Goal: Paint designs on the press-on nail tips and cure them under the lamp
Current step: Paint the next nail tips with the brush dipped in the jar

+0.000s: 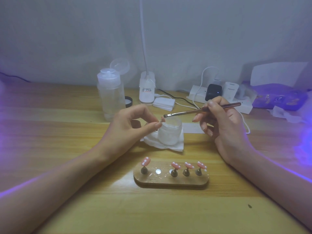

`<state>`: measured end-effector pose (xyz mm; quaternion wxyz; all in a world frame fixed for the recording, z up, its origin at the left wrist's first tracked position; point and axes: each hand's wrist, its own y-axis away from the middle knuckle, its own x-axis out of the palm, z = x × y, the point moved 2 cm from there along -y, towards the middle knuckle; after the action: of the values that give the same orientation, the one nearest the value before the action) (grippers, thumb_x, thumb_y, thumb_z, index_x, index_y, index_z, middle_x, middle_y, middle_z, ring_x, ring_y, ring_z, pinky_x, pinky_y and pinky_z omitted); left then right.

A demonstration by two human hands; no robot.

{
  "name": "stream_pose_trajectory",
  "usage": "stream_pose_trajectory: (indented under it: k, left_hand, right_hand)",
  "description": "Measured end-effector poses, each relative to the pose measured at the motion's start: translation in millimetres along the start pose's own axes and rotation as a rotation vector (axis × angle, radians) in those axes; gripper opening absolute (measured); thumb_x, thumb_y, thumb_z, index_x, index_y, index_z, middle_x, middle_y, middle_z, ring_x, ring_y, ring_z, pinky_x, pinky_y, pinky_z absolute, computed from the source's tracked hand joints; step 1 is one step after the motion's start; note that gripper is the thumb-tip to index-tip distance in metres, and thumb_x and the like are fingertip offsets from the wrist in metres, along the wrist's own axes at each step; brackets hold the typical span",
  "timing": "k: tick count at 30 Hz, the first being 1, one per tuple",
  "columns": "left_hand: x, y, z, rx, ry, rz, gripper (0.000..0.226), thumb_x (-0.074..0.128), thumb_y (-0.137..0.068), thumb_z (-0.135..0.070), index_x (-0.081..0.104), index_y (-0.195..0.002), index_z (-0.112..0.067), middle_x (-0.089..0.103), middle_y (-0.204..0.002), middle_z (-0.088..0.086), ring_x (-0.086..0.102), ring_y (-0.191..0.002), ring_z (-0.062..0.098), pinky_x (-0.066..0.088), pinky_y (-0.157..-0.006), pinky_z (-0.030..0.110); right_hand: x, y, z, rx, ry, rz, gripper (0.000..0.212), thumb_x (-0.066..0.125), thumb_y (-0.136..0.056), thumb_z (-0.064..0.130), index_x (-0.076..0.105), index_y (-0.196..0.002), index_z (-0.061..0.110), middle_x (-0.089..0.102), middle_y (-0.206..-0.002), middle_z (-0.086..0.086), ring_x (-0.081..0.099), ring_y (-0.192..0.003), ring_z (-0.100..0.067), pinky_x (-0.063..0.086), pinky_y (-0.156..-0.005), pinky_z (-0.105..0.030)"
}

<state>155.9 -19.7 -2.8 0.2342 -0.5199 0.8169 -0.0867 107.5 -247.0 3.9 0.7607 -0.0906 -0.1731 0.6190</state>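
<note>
My left hand [133,124] pinches a small pink nail tip [162,119] between thumb and fingers, above a frosted jar [170,132]. My right hand [221,120] grips a thin nail brush [199,110], whose bristle end nearly touches the held tip. In front of me a wooden stand [170,180] carries several pink nail tips with white dots on small metal posts, such as one at the left [146,161]. One silver magnet spot [158,171] on the stand is bare.
The jar sits on a white tissue [168,146]. A clear pump bottle [110,93], a white desk lamp base [147,89], a power strip with chargers [217,96] and a white curing lamp glowing purple [278,76] line the back of the wooden table [67,132].
</note>
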Motion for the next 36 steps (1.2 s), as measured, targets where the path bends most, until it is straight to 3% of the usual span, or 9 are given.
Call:
stream_pose_trajectory:
  k: [6,13,16,20,22,25,31,36]
  left_hand:
    - [-0.8,-0.3,0.8,0.028,-0.028,-0.007,0.016,0.076,-0.086,-0.017,0.065,-0.075,-0.021,0.068,-0.078,-0.012,0.04,-0.047,0.007,0.034,-0.047,0.011]
    - [-0.1,0.3,0.0,0.094,-0.131,-0.016,0.015,0.073,-0.09,-0.012,0.064,-0.079,-0.016,0.055,-0.056,-0.027,0.038,-0.045,0.004,0.036,-0.05,0.01]
    - [-0.5,0.4,-1.0,0.117,-0.158,-0.025,0.013,0.073,-0.09,-0.014,0.064,-0.08,-0.016,0.055,-0.056,-0.027,0.043,-0.048,0.012,0.037,-0.052,0.013]
    - [0.2,0.5,-1.3,0.136,-0.166,-0.024,0.012,0.073,-0.089,-0.015,0.065,-0.08,-0.016,0.054,-0.056,-0.028,0.04,-0.048,0.008,0.035,-0.052,0.011]
    - [-0.3,0.0,-0.4,0.129,-0.156,-0.027,0.012,0.073,-0.089,-0.014,0.065,-0.08,-0.015,0.055,-0.058,-0.028,0.039,-0.047,0.007,0.033,-0.052,0.01]
    - [-1.0,-0.4,0.8,0.109,-0.15,-0.041,0.014,0.075,-0.087,-0.015,0.065,-0.079,-0.019,0.061,-0.067,-0.024,0.043,-0.047,0.007,0.035,-0.051,0.011]
    - [-1.6,-0.9,2.1,0.087,-0.124,-0.044,0.013,0.076,-0.087,-0.017,0.066,-0.079,-0.019,0.072,-0.086,-0.008,0.048,-0.048,0.01,0.039,-0.053,0.016]
    - [-0.8,-0.3,1.7,0.099,-0.12,-0.043,0.012,0.076,-0.087,-0.017,0.067,-0.079,-0.017,0.065,-0.07,-0.017,0.042,-0.046,0.009,0.036,-0.051,0.014]
  right_hand:
    - [-0.3,0.1,-2.0,0.059,0.054,-0.043,0.024,0.045,-0.103,0.016,0.048,-0.08,0.017,0.067,-0.063,-0.006,0.047,-0.045,-0.011,0.032,-0.04,-0.016]
    - [2.6,0.2,-1.1,0.071,0.039,-0.004,0.025,0.046,-0.103,0.016,0.049,-0.079,0.018,0.068,-0.064,-0.007,0.047,-0.046,-0.012,0.033,-0.041,-0.017]
    - [0.1,-1.6,-1.6,0.096,0.001,-0.06,0.024,0.046,-0.103,0.017,0.048,-0.079,0.018,0.066,-0.061,-0.006,0.045,-0.044,-0.011,0.032,-0.04,-0.016]
    - [2.2,-1.1,-0.7,0.077,-0.015,0.008,0.019,0.051,-0.098,0.027,0.049,-0.081,0.018,0.069,-0.066,-0.006,0.047,-0.045,-0.011,0.033,-0.041,-0.016]
    - [2.8,-0.5,-2.0,0.083,0.029,0.007,0.022,0.05,-0.101,0.022,0.05,-0.079,0.019,0.069,-0.066,-0.007,0.046,-0.045,-0.012,0.032,-0.041,-0.016]
    - [0.1,-1.1,-2.3,0.089,0.025,-0.048,0.024,0.047,-0.103,0.019,0.048,-0.08,0.018,0.068,-0.064,-0.006,0.046,-0.044,-0.011,0.032,-0.04,-0.016]
    - [1.8,-0.4,-2.4,0.061,0.049,0.026,0.023,0.049,-0.103,0.023,0.05,-0.081,0.019,0.07,-0.069,-0.007,0.047,-0.046,-0.012,0.032,-0.041,-0.016]
    - [0.5,-0.7,-1.2,0.049,0.012,0.012,0.02,0.049,-0.103,0.023,0.048,-0.083,0.017,0.07,-0.068,-0.006,0.047,-0.045,-0.011,0.033,-0.041,-0.016]
